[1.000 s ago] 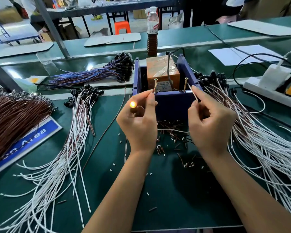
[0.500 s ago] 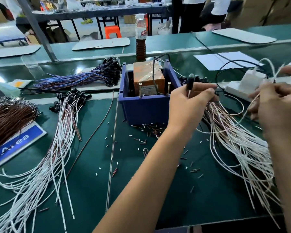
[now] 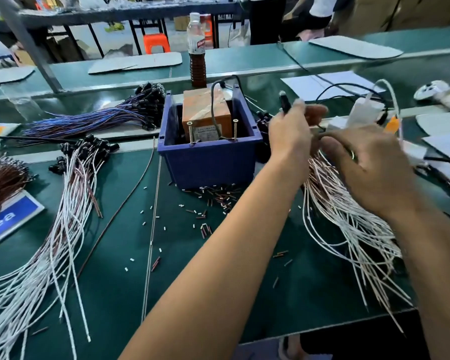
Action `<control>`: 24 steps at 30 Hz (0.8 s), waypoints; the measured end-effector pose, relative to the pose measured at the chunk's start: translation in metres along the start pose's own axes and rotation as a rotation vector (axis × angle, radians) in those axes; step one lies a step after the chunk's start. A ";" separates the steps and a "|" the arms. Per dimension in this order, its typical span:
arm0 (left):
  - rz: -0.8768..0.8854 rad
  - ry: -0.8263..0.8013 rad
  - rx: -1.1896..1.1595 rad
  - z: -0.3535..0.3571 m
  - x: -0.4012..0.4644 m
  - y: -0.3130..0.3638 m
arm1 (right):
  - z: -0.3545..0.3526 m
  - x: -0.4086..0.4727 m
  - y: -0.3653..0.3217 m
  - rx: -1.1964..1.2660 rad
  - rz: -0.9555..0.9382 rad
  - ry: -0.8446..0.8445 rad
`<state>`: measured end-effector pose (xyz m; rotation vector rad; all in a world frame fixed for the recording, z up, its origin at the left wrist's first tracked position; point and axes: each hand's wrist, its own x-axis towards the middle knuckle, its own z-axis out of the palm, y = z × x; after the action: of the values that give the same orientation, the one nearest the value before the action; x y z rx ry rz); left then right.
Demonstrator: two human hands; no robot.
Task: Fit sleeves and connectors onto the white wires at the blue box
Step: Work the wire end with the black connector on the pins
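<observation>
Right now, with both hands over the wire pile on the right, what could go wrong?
The left hand pinches a black connector; lifting it may drag neighbours from the tangled white wires. The blurred right hand moves near the black power cable and could snag it. Loose sleeves may scatter.

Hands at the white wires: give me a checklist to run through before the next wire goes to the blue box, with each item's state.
1. Left hand holds a black connector upright: ok.
2. Right hand has picked one single wire: cannot tell, motion blur.
3. White wire bundle lies under both hands, right of the blue box: ok.
4. Two screws stand upright at the box's front rim, unobstructed: ok.
5. Loose sleeves lie on the mat in front of the box: ok.
</observation>
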<state>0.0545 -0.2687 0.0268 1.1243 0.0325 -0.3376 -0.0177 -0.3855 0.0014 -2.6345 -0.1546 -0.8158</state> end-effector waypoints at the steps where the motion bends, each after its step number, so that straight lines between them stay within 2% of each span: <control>1: 0.002 -0.006 -0.070 0.002 0.002 0.005 | -0.001 -0.001 -0.004 0.063 0.030 -0.059; 4: -0.016 -0.003 -0.235 0.008 0.009 0.019 | -0.013 -0.001 -0.006 0.127 0.099 -0.085; 7: -0.093 0.024 -0.222 0.011 0.016 0.027 | -0.034 0.001 -0.007 -0.004 0.088 -0.035; 9: -0.136 0.043 -0.132 0.011 0.021 0.027 | -0.052 0.003 -0.010 -0.043 0.105 -0.040; 13: -0.186 0.062 0.241 0.006 0.029 0.019 | -0.080 0.003 -0.017 -0.025 0.153 -0.106; 15: -0.228 0.049 0.349 0.002 0.033 0.009 | -0.075 0.002 -0.018 -0.069 0.213 -0.234; 19: -0.280 0.067 0.319 -0.007 0.042 -0.004 | -0.038 -0.001 -0.011 -0.183 0.371 -0.525; 21: -0.210 0.091 0.368 -0.009 0.048 -0.010 | -0.020 -0.007 -0.008 -0.199 0.408 -0.535; 24: -0.078 0.195 0.577 -0.012 0.055 -0.025 | 0.000 -0.012 -0.003 -0.300 0.404 -0.413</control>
<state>0.1014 -0.2813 -0.0111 1.7290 0.1591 -0.3132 -0.0282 -0.3822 -0.0047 -2.9339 0.4116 -0.1648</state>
